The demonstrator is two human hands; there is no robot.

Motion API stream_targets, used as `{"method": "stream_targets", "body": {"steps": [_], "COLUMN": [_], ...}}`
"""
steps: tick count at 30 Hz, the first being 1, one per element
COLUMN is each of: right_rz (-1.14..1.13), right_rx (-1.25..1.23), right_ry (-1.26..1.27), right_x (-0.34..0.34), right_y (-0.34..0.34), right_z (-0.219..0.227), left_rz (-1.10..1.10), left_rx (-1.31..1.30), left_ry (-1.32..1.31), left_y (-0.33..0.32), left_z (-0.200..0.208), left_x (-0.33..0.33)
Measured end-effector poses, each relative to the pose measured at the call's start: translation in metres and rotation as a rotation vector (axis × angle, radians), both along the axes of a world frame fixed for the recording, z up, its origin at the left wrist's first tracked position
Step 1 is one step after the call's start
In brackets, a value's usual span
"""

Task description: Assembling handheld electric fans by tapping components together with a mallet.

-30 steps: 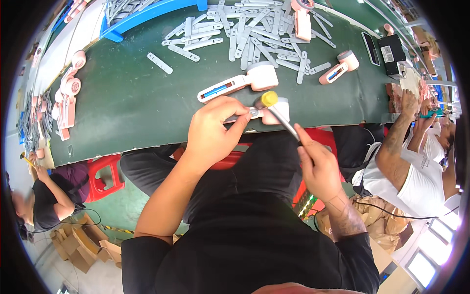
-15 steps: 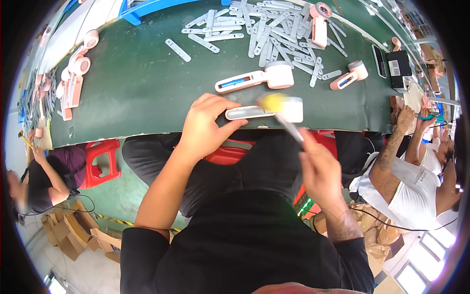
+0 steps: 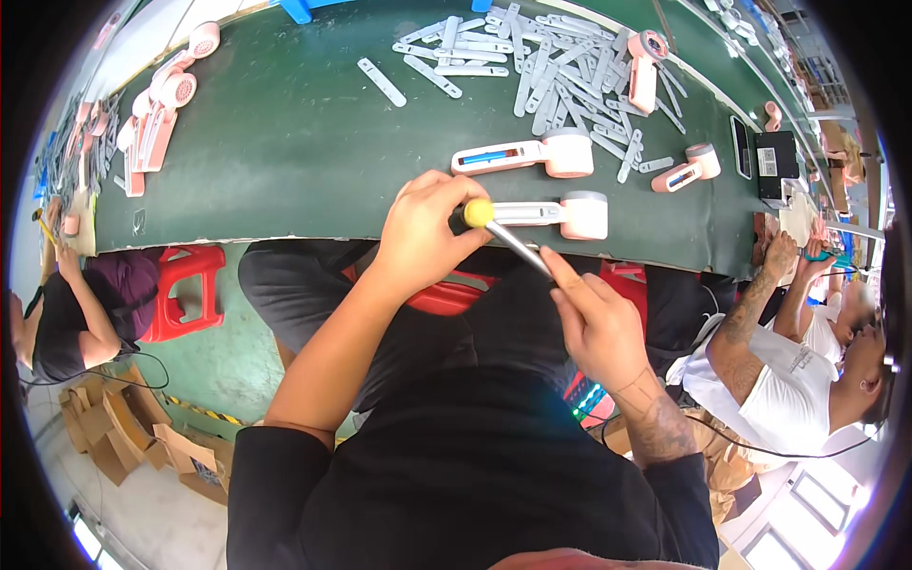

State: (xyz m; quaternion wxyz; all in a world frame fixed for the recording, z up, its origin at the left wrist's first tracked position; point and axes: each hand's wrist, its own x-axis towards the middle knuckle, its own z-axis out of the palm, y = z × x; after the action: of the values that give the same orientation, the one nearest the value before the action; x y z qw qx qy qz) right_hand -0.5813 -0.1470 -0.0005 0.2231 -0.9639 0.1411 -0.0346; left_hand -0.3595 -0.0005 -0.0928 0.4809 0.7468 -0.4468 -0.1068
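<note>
My left hand [image 3: 425,231] grips the handle of a pink and white handheld device [image 3: 559,214] that lies at the near edge of the green table [image 3: 285,142]. My right hand [image 3: 597,326] holds a screwdriver with a yellow-tipped black handle [image 3: 480,215]; its metal shaft runs down to my fingers and the yellow end sits beside my left hand. A second pink device [image 3: 532,155] with an open handle lies just behind the first.
A heap of grey plastic strips [image 3: 560,71] covers the far middle of the table. More pink devices lie at the far left [image 3: 157,114] and right [image 3: 684,169]. A black box [image 3: 774,161] sits right. Seated people are left [image 3: 66,304] and right [image 3: 807,351]. A red stool [image 3: 185,285] stands below the table edge.
The view has shifted, so the table and hands sit lower and further right. The screwdriver's yellow end has come closer to my left hand; both hands keep their hold.
</note>
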Motion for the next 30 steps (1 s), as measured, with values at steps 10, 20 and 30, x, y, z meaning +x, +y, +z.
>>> {"method": "stream_targets", "body": {"steps": [10, 20, 30], "right_rz": [-0.151, -0.602, -0.632], "right_rx": [0.058, 0.541, 0.687], "right_ry": [-0.100, -0.207, -0.366], "right_x": [-0.021, -0.023, -0.046], "right_y": [-0.010, -0.042, -0.072], "right_z": [0.006, -0.011, -0.047], "left_rz": [-0.007, -0.011, 0.488], "left_rx": [0.020, -0.020, 0.230], "left_ry": [0.034, -0.211, -0.563], "left_y": [-0.003, 0.009, 0.198], "left_z": [-0.001, 0.006, 0.009], "left_x": [-0.002, -0.014, 0.081]}}
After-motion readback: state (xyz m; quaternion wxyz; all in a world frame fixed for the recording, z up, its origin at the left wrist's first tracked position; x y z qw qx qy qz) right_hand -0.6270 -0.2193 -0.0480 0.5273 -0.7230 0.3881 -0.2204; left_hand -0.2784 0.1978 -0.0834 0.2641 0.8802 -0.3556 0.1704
